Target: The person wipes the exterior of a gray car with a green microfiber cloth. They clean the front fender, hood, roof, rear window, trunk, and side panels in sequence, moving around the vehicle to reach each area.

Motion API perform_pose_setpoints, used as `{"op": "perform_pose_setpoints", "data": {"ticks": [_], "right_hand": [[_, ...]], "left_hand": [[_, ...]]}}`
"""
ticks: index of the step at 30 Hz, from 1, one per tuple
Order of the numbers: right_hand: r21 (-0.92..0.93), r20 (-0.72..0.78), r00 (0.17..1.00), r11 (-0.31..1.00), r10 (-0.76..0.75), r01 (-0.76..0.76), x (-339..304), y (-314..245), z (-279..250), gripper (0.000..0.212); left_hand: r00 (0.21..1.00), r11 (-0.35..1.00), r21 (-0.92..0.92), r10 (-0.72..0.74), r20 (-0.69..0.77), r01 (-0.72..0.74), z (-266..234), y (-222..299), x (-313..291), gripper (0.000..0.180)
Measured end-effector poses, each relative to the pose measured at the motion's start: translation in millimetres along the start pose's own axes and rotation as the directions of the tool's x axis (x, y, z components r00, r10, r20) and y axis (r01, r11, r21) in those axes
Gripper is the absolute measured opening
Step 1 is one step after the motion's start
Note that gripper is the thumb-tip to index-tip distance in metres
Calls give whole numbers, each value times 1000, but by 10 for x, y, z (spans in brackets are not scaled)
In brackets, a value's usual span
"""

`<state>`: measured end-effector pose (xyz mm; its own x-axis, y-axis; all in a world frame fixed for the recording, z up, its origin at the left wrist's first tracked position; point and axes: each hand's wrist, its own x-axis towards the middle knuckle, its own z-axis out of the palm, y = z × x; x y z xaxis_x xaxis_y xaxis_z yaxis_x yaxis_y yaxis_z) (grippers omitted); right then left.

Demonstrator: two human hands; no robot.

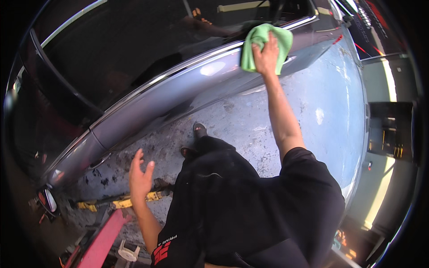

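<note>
My right hand point(265, 57) presses a green microfiber cloth point(284, 41) against the side of a dark grey car point(192, 80), towards its far right end. The cloth is bunched under my fingers and lies just below the side window point(147, 40) and its chrome trim. My right arm is stretched out. My left hand point(140, 178) hangs in the air beside the car's lower side, with thumb and fingers apart. It holds nothing and touches nothing.
A side mirror point(47, 200) juts out at the lower left. Near my left forearm are a yellow-and-black bar point(125, 203), a red metal arm point(103, 239) and a pale plastic piece point(128, 252). The floor point(321, 107) is worn blue-grey. A wall point(380, 178) stands at the right.
</note>
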<state>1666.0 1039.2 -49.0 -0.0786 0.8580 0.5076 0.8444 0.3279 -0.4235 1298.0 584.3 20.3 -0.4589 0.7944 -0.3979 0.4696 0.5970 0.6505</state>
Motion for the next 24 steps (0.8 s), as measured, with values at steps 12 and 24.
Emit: {"op": "perform_pose_setpoints", "data": {"ticks": [12, 24], "right_hand": [[289, 230, 896, 905, -381, 311, -1434, -2196, 366, 70], [-94, -23, 989, 984, 147, -148, -792, -1640, 555, 86]], "left_hand": [[915, 925, 41, 365, 173, -377, 390, 812, 466, 60], [972, 992, 63, 97, 214, -113, -544, -1052, 40, 62]]}}
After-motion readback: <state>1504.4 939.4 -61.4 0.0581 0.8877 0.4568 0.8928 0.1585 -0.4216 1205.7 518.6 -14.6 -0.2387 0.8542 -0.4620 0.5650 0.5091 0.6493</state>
